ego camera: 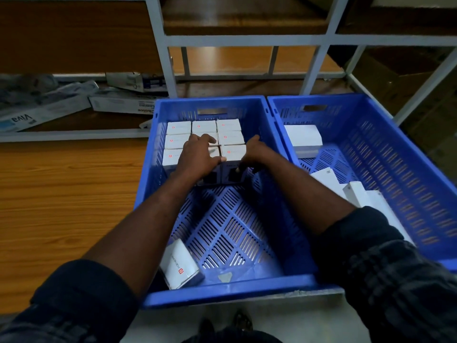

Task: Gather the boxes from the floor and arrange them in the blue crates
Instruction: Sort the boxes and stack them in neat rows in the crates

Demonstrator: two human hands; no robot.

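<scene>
Head view is showing a left blue crate (210, 106) sitting just beside a right blue crate (371, 112) on the wooden floor (61, 194), in front of a grey metal rack (321, 38).

A block of white boxes (178, 139) is standing tightly packed, three by three, against the far wall of the left blue crate. Each is showing a small red logo on its top and a darker printed front. The left hand (200, 152) is lying flat across the middle of the near row, fingers spread and pressing down, thumb reaching onto the front-right box (233, 151). The right hand (252, 152) is cupping that box's right side, one digit curling onto its front face, so it seems to be gripping it.

A loose box (179, 266) is lying tilted in the near left corner of the same crate, and more white boxes (303, 138) are lying scattered in the right blue crate.

These small cardboard cartons are probably light and stiff, though their corners may crush, and the smooth print could slip. Holding each across two opposite side faces looks safest.
</scene>
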